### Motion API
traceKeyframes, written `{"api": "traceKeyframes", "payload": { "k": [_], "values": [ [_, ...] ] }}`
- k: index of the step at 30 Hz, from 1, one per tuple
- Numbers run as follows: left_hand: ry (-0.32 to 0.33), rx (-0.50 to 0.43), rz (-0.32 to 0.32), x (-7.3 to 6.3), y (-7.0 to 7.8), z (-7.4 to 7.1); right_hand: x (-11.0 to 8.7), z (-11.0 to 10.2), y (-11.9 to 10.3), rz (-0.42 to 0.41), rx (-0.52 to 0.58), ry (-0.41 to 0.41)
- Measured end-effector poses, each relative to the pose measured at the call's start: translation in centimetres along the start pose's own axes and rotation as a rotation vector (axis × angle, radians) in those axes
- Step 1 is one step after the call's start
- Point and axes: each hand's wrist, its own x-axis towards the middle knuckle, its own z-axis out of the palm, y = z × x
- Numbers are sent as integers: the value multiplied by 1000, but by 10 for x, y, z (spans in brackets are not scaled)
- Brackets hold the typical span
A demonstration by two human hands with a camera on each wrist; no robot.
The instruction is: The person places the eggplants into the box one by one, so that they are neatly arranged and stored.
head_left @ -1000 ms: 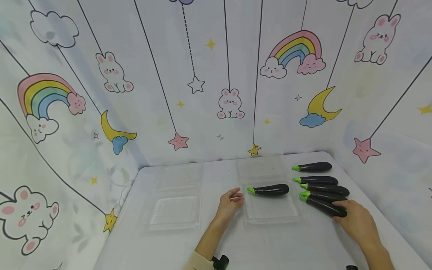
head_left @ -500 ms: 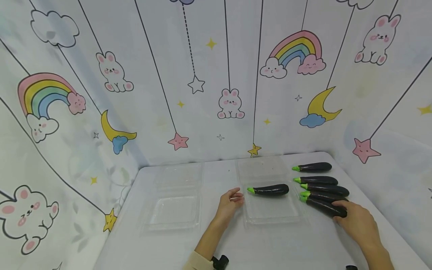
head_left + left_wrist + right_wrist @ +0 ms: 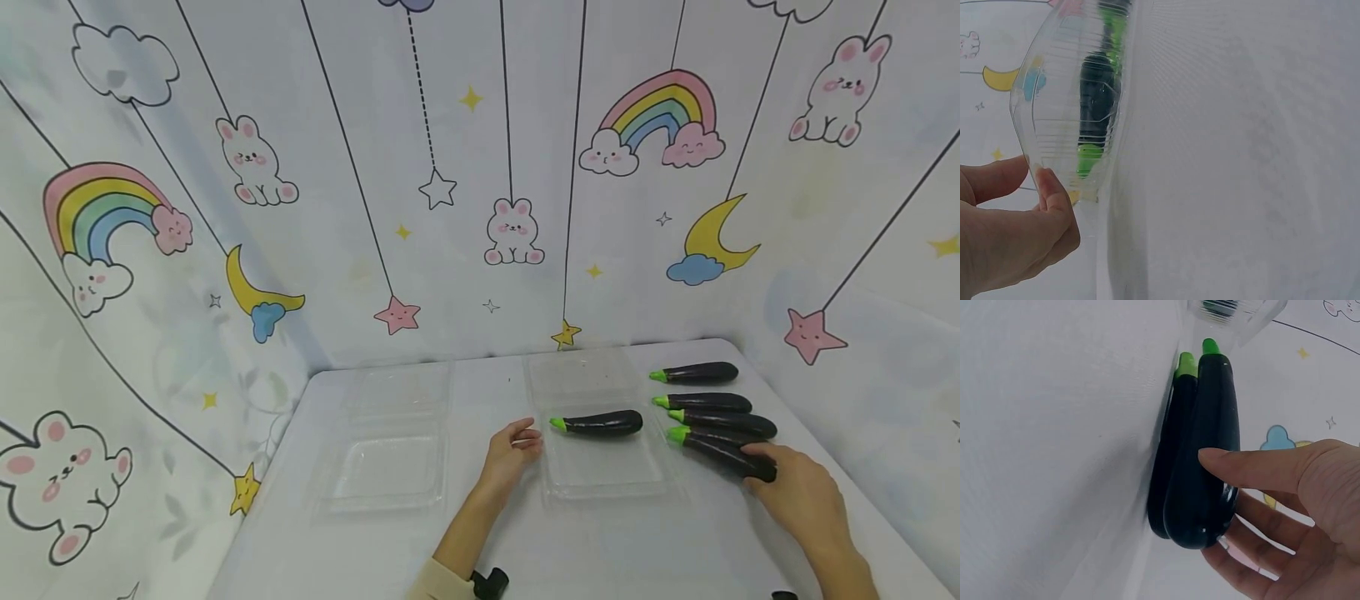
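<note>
My right hand [image 3: 802, 500] grips the thick end of a dark eggplant [image 3: 1207, 425] with a green stem, thumb on one side and fingers on the other. Directly behind it lies another eggplant [image 3: 1172, 456], mostly covered in the head view. With thumb and fingers, my left hand [image 3: 510, 457] pinches the left rim of a clear plastic container [image 3: 1022, 119]. One eggplant [image 3: 603, 423] lies across the far part of this container's base, its stem pointing left.
More eggplants [image 3: 701, 372] lie in a column at the table's right side. A second clear container [image 3: 390, 471], lid folded back, stands on the left of the white table [image 3: 622, 550]. A patterned curtain [image 3: 450, 250] hangs behind.
The eggplant in my right hand has shifted slightly and now covers the stem of the one behind it. My left hand has stayed at the container.
</note>
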Motion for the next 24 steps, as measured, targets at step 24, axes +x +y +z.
{"api": "traceKeyframes", "payload": {
  "k": [24],
  "values": [
    [-12, 12, 4, -1, 1, -3, -1, -15, -17, -18, 38, 112]
  ]
}}
